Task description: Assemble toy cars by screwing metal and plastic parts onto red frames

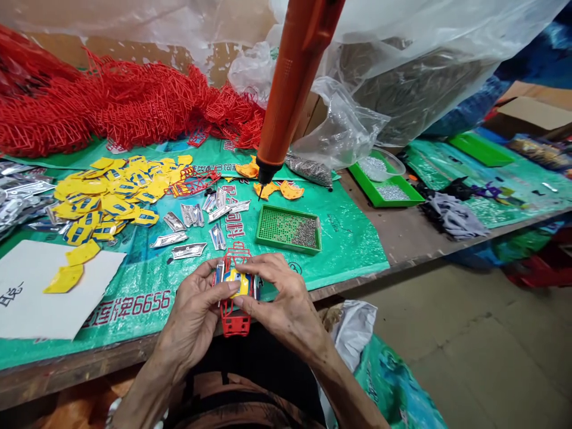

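Between my two hands, at the table's front edge, is a red plastic frame [236, 325] with a yellow plastic piece [243, 287] on its middle and silvery side pieces along both sides. My left hand [192, 313] grips the left side, thumb pressed on the yellow piece. My right hand [283, 298] holds the right side, with fingertips above and thumb below the yellow piece. An orange electric screwdriver [288, 89] hangs above, its bit pointing down. Just beyond my hands lie several silver pieces [189, 250] and a green tray of small screws [306, 231].
Yellow pieces [116, 190] lie heaped at left, behind a white card [49, 298]. Red frames [147, 107] are piled along the back. Orange pieces [291, 190] sit behind the tray. A second green tray [388, 193] with small metal parts and grey cloth-like items [456, 214] are at right.
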### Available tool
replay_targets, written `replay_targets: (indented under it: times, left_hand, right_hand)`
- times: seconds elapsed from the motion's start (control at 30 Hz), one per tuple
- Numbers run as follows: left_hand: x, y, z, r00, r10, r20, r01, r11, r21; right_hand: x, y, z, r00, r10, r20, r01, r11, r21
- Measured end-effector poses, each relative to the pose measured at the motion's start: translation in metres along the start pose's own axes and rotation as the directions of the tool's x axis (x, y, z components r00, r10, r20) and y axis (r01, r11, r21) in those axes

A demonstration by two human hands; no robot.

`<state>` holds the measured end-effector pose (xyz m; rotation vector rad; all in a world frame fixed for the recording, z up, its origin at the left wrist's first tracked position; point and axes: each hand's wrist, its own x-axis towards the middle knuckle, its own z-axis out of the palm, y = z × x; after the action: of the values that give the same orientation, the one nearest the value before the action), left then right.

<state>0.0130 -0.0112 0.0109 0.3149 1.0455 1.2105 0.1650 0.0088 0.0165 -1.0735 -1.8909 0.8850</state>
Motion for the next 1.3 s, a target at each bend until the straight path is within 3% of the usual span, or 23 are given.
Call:
replay_targets:
  times: [0.27, 0.43, 0.67, 0.93, 1.3]
  left_hand:
    - [0.000, 0.002, 0.002, 1.000, -0.020, 0.025, 0.020, 1.000, -0.008]
    - [0.001, 0.001, 0.003, 1.000, 0.008, -0.008, -0.009, 0.997, -0.077]
    - [0.003, 0.001, 0.003, 1.000, -0.008, -0.021, 0.006, 0.997, -0.082]
    - [0.005, -0.001, 0.001, 1.000, 0.001, 0.017, 0.001, 0.994, -0.112]
    - [0.004, -0.003, 0.000, 1.000, -0.010, -0.011, 0.008, 0.994, -0.111]
  right_hand:
    - [-0.001, 0.005, -0.002, 0.996, -0.088, -0.012, 0.088, 0.996, -0.027]
    - [-0.003, 0.007, -0.007, 1.000, -0.026, 0.007, 0.025, 0.997, 0.069]
    - [-0.004, 0.009, -0.022, 0.995, 0.067, -0.075, -0.067, 0.998, 0.001]
    - [-0.002, 0.006, -0.009, 0.999, -0.043, 0.012, 0.043, 0.999, -0.004]
    - [0.004, 0.004, -0.010, 0.991, 0.020, 0.130, -0.017, 1.000, -0.023]
